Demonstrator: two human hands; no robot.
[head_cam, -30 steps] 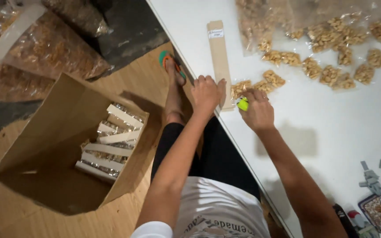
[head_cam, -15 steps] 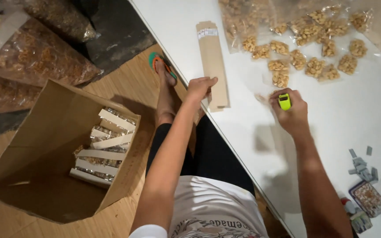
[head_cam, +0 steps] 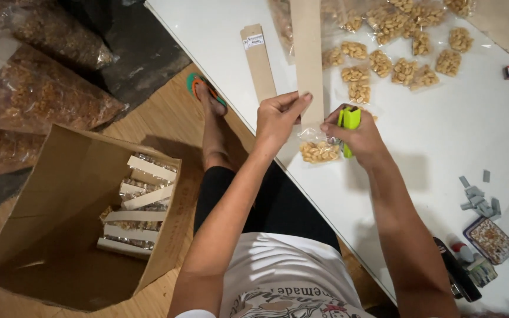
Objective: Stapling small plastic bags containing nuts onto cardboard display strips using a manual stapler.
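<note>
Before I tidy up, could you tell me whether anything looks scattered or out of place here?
Loose grey staple strips lie scattered on the white table right of the right hand; otherwise nothing looks spilled.

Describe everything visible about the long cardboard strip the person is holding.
The cardboard strip is long, narrow, flat and plain brown. It runs almost straight away from the person over the white table, its far end cut off by the picture edge. The left hand pinches its near end; the right hand, holding a green stapler, meets it there. A small clear packet of peanuts hangs below.
</note>
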